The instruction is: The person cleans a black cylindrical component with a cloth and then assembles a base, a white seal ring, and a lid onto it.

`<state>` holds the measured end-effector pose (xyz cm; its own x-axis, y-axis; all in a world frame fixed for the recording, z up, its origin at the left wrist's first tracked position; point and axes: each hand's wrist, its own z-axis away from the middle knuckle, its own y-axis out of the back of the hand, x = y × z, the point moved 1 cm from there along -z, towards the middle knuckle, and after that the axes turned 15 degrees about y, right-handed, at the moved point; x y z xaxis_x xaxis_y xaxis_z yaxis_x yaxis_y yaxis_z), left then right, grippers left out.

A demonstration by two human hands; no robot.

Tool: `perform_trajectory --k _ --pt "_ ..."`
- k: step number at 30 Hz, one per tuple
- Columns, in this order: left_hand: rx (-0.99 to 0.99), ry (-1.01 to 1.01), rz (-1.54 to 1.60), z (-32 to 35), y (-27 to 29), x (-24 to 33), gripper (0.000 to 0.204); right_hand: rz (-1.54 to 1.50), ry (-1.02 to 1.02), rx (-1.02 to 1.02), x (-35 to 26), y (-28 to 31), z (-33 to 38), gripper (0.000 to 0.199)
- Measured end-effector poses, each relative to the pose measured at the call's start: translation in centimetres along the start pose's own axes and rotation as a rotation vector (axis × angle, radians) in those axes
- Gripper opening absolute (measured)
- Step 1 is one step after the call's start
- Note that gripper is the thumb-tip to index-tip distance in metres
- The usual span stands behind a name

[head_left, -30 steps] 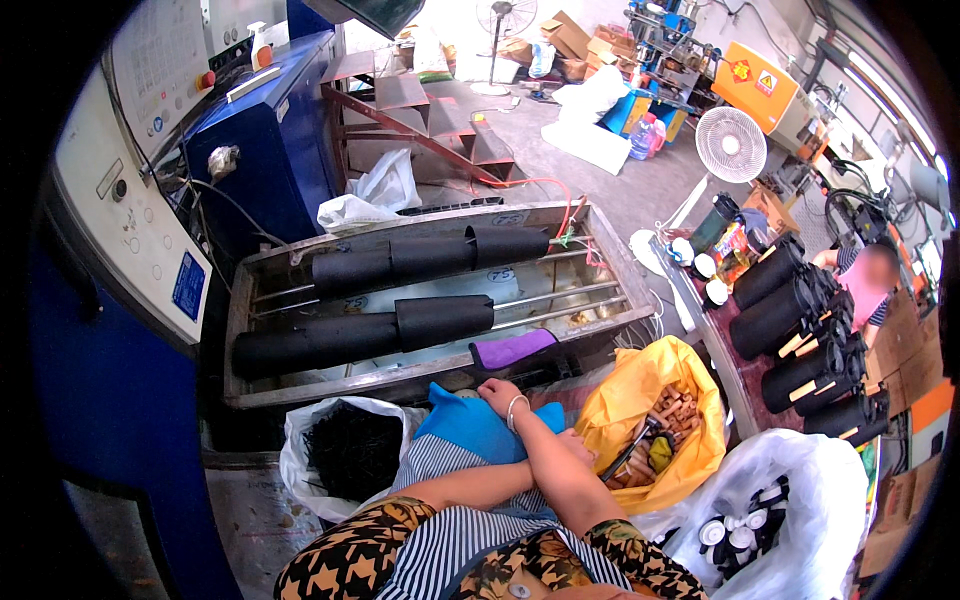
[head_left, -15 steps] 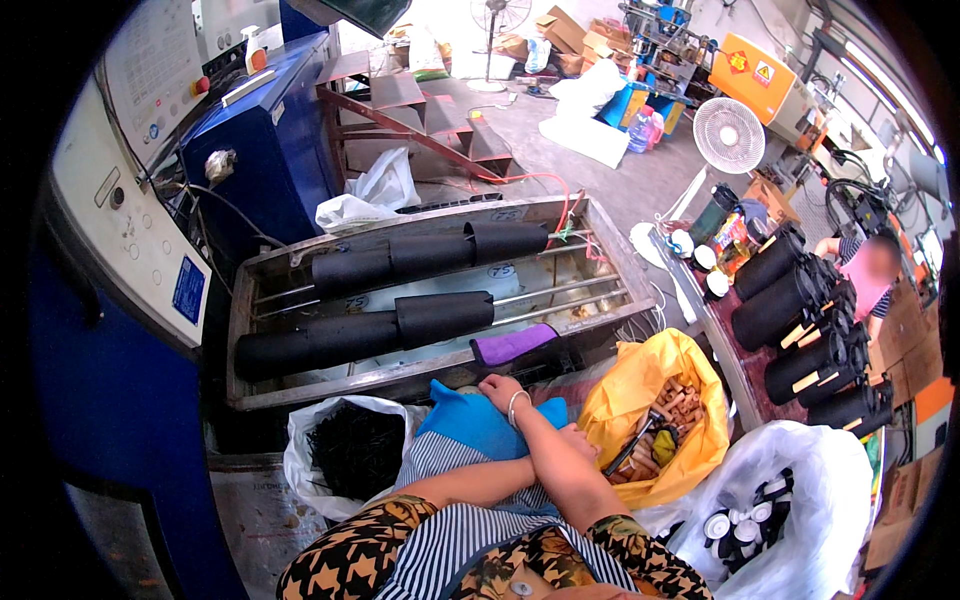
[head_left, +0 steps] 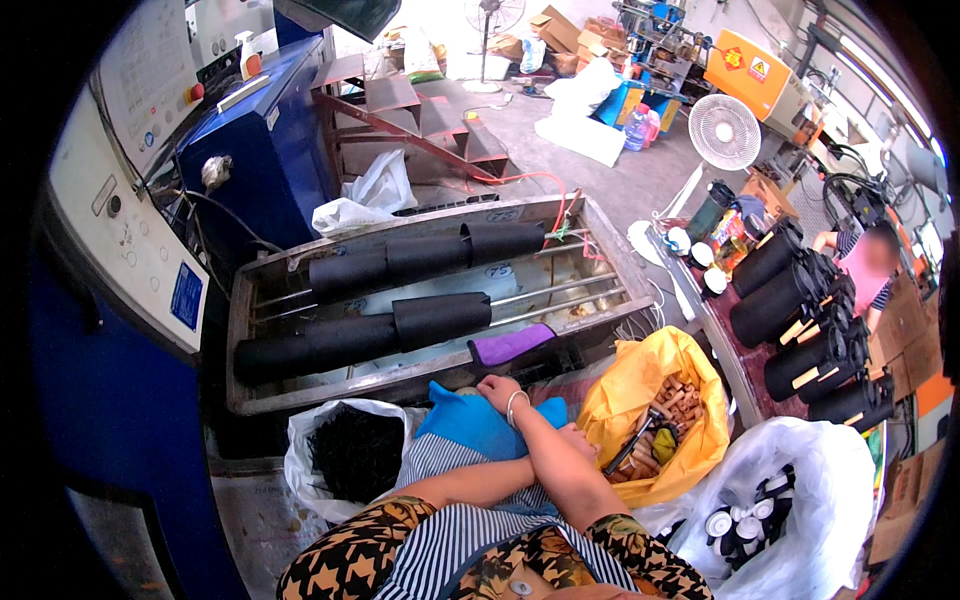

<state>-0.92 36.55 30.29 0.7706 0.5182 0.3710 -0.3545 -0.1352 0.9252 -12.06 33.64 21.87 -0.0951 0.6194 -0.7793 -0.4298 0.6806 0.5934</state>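
My forearms are crossed over my lap. My right hand (head_left: 498, 389) lies on the blue cloth (head_left: 462, 411) over my knees, a light bracelet on its wrist and nothing visible in it. Under the right forearm, my left hand (head_left: 577, 441) shows only in part, beside the yellow bag (head_left: 708, 452); its fingers are mostly hidden. That bag contains short tan cylinders (head_left: 682, 403) and a dark handled tool (head_left: 632, 443). Ahead, black sleeve-like rolls (head_left: 350, 272) sit on metal rods across a metal trough (head_left: 243, 392). A purple cloth (head_left: 512, 346) hangs over its near edge.
On the left stands a white bag (head_left: 300, 440) of black strips, near a blue machine (head_left: 110, 400). To the right are a white bag (head_left: 840, 470) of black-and-white parts and a table (head_left: 722, 345) with black cylinders (head_left: 768, 318). A person (head_left: 868, 268) is beyond it.
The view has shifted very slightly. My hands and the things around them have stayed in place.
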Motion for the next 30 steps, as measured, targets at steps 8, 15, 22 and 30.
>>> perform_trajectory --k 8,15,22,30 --pt "0.035 -0.020 -0.020 0.0 -0.3 0.0 0.023 0.012 0.003 0.018 -0.2 0.2 0.2 0.036" --pt "0.011 -0.007 -0.040 0.1 0.2 0.2 0.024 0.013 0.021 0.005 -0.3 0.2 0.1 0.037" --pt "0.008 0.007 -0.040 0.1 0.5 0.4 0.024 0.029 0.042 0.045 0.1 -0.1 0.0 0.033" --pt "0.025 -0.009 -0.022 0.1 0.4 0.3 0.024 0.038 0.047 0.042 0.4 -0.2 -0.1 0.035"
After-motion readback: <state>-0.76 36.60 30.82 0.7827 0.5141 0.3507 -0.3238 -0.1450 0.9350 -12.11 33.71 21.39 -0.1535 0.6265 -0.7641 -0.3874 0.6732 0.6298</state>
